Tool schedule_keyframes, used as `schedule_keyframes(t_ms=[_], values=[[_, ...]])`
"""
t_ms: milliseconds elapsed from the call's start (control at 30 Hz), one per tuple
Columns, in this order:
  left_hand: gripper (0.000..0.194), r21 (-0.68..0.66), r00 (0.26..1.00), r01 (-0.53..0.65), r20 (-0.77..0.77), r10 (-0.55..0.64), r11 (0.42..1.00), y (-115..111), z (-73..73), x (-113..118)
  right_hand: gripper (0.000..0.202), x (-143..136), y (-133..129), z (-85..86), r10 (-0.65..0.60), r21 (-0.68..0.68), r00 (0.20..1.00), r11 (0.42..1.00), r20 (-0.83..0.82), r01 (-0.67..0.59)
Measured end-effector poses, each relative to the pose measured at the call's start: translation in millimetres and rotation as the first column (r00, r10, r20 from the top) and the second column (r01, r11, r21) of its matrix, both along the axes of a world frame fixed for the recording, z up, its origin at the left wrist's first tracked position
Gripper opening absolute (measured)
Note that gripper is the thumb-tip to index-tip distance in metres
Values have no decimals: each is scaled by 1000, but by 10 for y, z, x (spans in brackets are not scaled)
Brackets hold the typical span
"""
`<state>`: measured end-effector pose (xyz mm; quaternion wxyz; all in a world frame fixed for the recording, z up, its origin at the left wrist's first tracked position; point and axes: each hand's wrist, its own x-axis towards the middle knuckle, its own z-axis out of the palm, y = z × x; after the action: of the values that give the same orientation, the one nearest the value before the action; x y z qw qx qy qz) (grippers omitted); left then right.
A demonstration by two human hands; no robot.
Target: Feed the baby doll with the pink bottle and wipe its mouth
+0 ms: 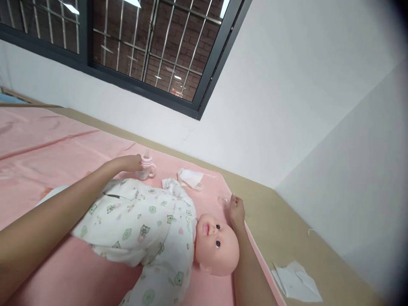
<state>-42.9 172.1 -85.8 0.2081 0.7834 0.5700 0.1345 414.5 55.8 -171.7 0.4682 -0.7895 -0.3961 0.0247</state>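
The left hand (131, 163) grasps the bottle (146, 165) above the doll's (218, 246) torso; the right hand (236, 209) adjoins a clear cap (223, 201), grip indeterminable.

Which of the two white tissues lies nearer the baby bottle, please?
The upper tissue, on the pink sheet; the other tissue lies at lower right, on the tan surface, farther from the bottle.

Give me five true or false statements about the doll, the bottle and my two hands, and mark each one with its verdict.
Your left hand holds the bottle. True.
The bottle lies on its side. False: it is roughly upright, teat up.
Your right hand is near the head of the doll. True.
The doll lies face down. False: its face is turned up.
The sheet under the doll is pink. True.
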Motion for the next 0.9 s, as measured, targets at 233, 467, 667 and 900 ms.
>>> schedule_keyframes(t_ms=[233,467,667,900], values=[[67,9,991,-58,-122,59,998,-138,227,-50,75,-23,-6,11,-17,77,998,997,62,12],[58,229,1000,-26,20,22,973,-605,558,160,53,-187,-84,165,-71,287,973,958,218,6],[41,166,810,533,182,-557,830,-1054,715,988,46,-437,-138,261,67,328,912,920,406,-213],[31,-168,620,781,93,-779,602,-1026,495,2033,47,-648,-94,202,266,142,801,907,536,-396]])
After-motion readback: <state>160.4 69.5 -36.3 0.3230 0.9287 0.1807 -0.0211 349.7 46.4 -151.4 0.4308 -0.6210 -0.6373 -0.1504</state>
